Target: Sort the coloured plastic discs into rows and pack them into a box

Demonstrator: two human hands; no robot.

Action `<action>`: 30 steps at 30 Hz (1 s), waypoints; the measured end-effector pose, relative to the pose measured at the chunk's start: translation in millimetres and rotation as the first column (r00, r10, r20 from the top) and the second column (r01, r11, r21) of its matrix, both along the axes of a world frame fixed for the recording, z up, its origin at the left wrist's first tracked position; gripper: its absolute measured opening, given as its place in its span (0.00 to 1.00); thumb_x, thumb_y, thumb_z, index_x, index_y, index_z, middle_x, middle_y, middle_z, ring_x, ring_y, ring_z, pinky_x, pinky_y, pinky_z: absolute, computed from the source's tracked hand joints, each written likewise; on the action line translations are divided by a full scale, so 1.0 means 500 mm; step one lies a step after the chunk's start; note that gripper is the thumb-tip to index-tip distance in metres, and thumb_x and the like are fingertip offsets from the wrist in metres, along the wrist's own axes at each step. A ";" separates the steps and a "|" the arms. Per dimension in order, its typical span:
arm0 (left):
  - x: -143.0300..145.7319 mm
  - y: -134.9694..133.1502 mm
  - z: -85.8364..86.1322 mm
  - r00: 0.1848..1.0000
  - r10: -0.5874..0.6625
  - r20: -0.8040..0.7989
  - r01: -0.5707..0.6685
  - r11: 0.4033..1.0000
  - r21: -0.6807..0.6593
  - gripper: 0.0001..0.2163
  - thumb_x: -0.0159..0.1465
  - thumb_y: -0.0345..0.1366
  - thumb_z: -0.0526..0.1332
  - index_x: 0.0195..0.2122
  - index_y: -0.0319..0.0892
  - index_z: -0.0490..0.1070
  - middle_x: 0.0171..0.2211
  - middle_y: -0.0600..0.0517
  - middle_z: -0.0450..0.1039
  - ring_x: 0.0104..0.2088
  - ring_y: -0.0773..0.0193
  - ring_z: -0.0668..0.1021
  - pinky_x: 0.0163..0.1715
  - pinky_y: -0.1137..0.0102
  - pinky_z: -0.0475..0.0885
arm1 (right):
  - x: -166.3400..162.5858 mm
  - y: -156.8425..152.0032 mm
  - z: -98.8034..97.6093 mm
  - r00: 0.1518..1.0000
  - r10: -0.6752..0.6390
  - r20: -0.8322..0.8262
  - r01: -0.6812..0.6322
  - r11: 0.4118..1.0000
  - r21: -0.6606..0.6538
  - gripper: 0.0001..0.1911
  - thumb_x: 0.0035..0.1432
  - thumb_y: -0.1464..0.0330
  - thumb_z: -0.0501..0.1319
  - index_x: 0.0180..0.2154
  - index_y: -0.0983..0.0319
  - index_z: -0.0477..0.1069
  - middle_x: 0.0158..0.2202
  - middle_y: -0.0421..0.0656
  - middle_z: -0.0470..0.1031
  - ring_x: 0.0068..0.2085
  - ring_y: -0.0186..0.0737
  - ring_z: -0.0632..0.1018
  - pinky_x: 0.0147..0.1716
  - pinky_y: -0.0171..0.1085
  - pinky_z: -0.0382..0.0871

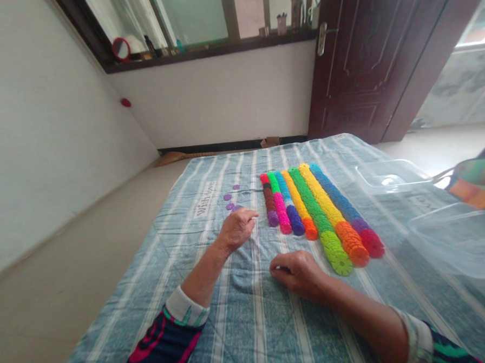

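Several rows of overlapping notched plastic discs [312, 204] lie side by side on the striped bed cover [235, 311], in many colours. The short rows are on the left, and a long green row ends in light green discs [336, 254]. My left hand [237, 228] is closed in a pinch just left of the rows, close beside a few loose purple discs [227, 197]. What its fingertips hold, if anything, does not show. Nearer to me, my right hand [300, 271] is curled closed low over the cover, left of the light green discs. Its palm is hidden.
Two clear plastic boxes [389, 175] [463, 231] stand along the right side. Beside them, at the right edge, part of a person in colourful clothing [476, 183] shows. Behind the bed are a wall, a window sill [217, 49] with small items, and a dark red door [362, 63].
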State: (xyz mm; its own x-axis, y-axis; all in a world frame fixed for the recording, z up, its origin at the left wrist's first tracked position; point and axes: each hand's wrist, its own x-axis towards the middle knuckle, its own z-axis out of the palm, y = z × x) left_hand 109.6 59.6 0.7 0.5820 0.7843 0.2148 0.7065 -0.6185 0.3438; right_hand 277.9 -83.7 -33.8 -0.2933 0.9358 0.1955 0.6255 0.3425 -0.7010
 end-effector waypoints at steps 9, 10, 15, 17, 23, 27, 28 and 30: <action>-0.095 -0.007 0.032 0.981 0.036 -0.192 -0.063 0.988 -0.139 0.07 0.55 0.32 0.58 0.27 0.41 0.77 0.27 0.52 0.75 0.31 0.64 0.75 0.33 0.73 0.66 | 0.000 -0.004 -0.006 1.000 -0.003 -0.004 0.003 1.000 0.007 0.09 0.56 0.71 0.58 0.29 0.61 0.76 0.23 0.38 0.73 0.25 0.32 0.70 0.27 0.31 0.56; -0.093 -0.009 0.031 0.978 0.039 -0.206 -0.071 0.986 -0.153 0.07 0.55 0.33 0.59 0.28 0.41 0.77 0.27 0.52 0.75 0.30 0.65 0.75 0.32 0.73 0.65 | 0.001 -0.004 -0.006 1.000 -0.001 -0.001 0.001 1.000 0.006 0.09 0.56 0.71 0.58 0.29 0.61 0.76 0.23 0.38 0.74 0.25 0.32 0.71 0.27 0.31 0.56; -0.081 -0.014 0.014 0.961 0.066 -0.267 -0.116 0.977 -0.177 0.09 0.53 0.34 0.60 0.32 0.40 0.77 0.29 0.51 0.75 0.30 0.64 0.74 0.32 0.72 0.64 | 0.001 -0.003 -0.007 1.000 0.000 0.005 0.000 1.000 -0.002 0.08 0.56 0.71 0.58 0.30 0.61 0.76 0.23 0.39 0.74 0.26 0.32 0.71 0.27 0.30 0.56; -0.079 -0.014 0.007 0.965 0.088 -0.246 -0.135 0.974 -0.180 0.08 0.52 0.34 0.60 0.31 0.39 0.76 0.28 0.51 0.73 0.30 0.63 0.74 0.31 0.72 0.64 | 0.001 -0.002 -0.007 1.000 0.002 0.008 -0.002 1.000 -0.004 0.09 0.57 0.71 0.58 0.30 0.61 0.76 0.23 0.39 0.74 0.26 0.33 0.72 0.28 0.31 0.57; -0.086 -0.009 0.004 0.992 0.126 -0.010 -0.124 0.951 -0.284 0.02 0.48 0.31 0.61 0.23 0.39 0.70 0.21 0.56 0.68 0.25 0.67 0.71 0.28 0.73 0.63 | 0.001 -0.002 -0.007 1.000 0.008 0.015 -0.008 1.000 -0.007 0.09 0.57 0.70 0.57 0.30 0.60 0.77 0.24 0.39 0.75 0.27 0.34 0.73 0.28 0.31 0.57; -0.120 0.005 0.018 0.967 0.204 0.152 -0.133 0.915 -0.382 0.02 0.48 0.31 0.60 0.22 0.39 0.69 0.18 0.57 0.67 0.22 0.69 0.69 0.25 0.74 0.63 | 0.002 -0.004 -0.007 1.000 0.012 0.009 -0.011 1.000 -0.023 0.10 0.57 0.70 0.57 0.30 0.60 0.76 0.25 0.40 0.75 0.27 0.34 0.73 0.29 0.31 0.58; -0.131 0.009 0.022 0.954 0.240 0.178 -0.156 0.908 -0.389 0.02 0.48 0.32 0.61 0.22 0.39 0.69 0.18 0.58 0.66 0.21 0.70 0.68 0.25 0.74 0.63 | 0.003 -0.004 -0.008 1.000 0.012 0.008 -0.012 1.000 -0.026 0.10 0.58 0.70 0.56 0.30 0.60 0.76 0.25 0.40 0.75 0.27 0.34 0.73 0.29 0.31 0.58; -0.153 0.017 0.026 0.932 0.300 0.203 -0.200 0.893 -0.402 0.02 0.48 0.32 0.61 0.22 0.40 0.68 0.17 0.58 0.66 0.20 0.71 0.68 0.24 0.75 0.62 | 0.003 -0.005 -0.009 1.000 0.014 0.004 -0.013 0.999 -0.029 0.10 0.58 0.69 0.56 0.30 0.60 0.76 0.25 0.40 0.75 0.28 0.34 0.73 0.29 0.32 0.58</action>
